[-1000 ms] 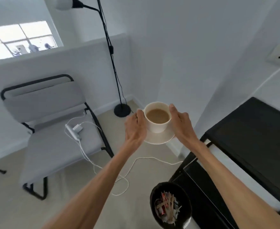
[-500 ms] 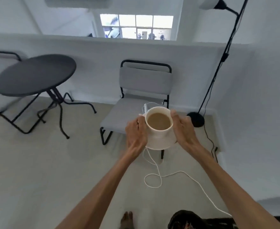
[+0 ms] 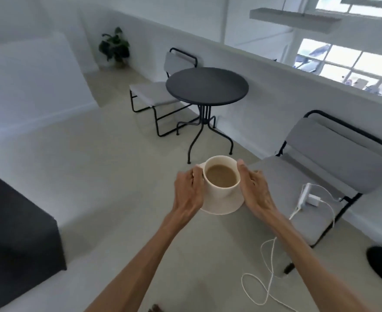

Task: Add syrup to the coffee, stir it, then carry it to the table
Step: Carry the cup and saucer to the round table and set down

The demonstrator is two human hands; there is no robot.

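Head view: I see a pale floor (image 3: 95, 176) and white walls, with a round dark worktop (image 3: 207, 86) ahead on thin black legs. A grey chair (image 3: 154, 91) stands behind it and another chair (image 3: 325, 172) to my right, carrying a white charger (image 3: 307, 197) whose cable (image 3: 266, 266) loops onto the floor. A plant (image 3: 114, 47) sits in the far corner. My left hand (image 3: 187, 194) and right hand (image 3: 256, 190) are clamped on the saucer (image 3: 221, 208) from either side, thumbs against the cup (image 3: 221, 183), milky coffee (image 3: 221, 176) inside, held in the air short of the worktop. I can read no writing.
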